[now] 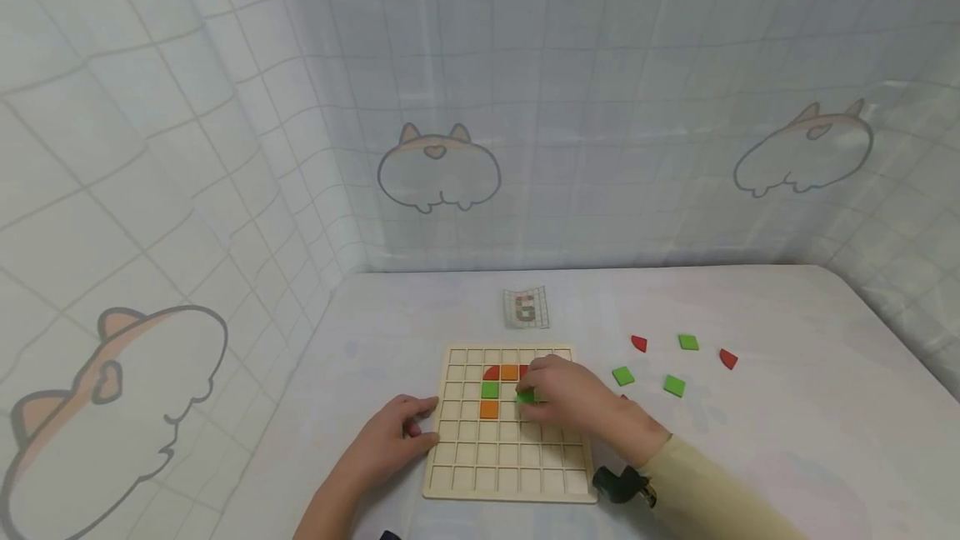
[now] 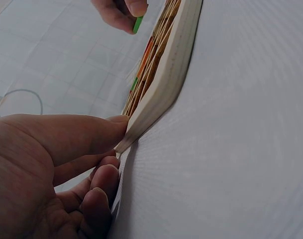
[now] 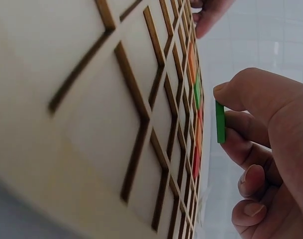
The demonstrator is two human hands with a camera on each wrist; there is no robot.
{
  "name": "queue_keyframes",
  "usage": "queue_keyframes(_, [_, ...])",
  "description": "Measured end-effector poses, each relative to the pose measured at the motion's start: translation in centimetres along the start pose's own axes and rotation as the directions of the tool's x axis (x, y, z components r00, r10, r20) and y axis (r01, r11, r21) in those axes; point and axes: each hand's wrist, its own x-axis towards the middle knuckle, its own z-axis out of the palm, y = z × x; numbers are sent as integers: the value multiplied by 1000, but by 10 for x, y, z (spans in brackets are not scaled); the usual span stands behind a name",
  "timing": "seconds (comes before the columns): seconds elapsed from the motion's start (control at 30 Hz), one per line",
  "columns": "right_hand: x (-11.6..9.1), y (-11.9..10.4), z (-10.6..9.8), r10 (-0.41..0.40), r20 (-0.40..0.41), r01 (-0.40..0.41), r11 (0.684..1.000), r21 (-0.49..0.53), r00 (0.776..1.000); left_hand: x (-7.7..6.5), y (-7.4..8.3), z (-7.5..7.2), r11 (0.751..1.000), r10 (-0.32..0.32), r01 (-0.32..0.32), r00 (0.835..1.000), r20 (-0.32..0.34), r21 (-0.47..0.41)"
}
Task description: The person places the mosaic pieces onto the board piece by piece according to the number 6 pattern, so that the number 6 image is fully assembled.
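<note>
Right hand (image 1: 566, 394) pinches green tile (image 3: 220, 123) — near-parallel to board (image 1: 508, 479).

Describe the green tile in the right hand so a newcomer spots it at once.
On the white table, find the wooden grid board. Over its far right part, the person's right hand pinches the green tile. It alone is held clear of the board: one green neighbour sits in the grid, three loose green tiles lie to the right.

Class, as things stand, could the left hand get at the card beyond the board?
Probably yes: the left hand merely touches the board at its left edge, and nothing shows in the way along that side to the card.
</note>
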Motion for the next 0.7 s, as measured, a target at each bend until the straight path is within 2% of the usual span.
queue_keyframes(0.17, [7,-6,4,-32,16,33,999,-3,999,-1,1,0,1000,9,-9,1000,-1,-13])
queue_keyframes(0.33, [11,-9,9,-16,49,17,1000,-15,999,-2,2,0,1000,20,-20,1000,0,-16])
queue_keyframes(0.7, [16,-14,16,-18,83,21,999,-33,996,-2,3,0,1000,-13,13,1000,-5,-15])
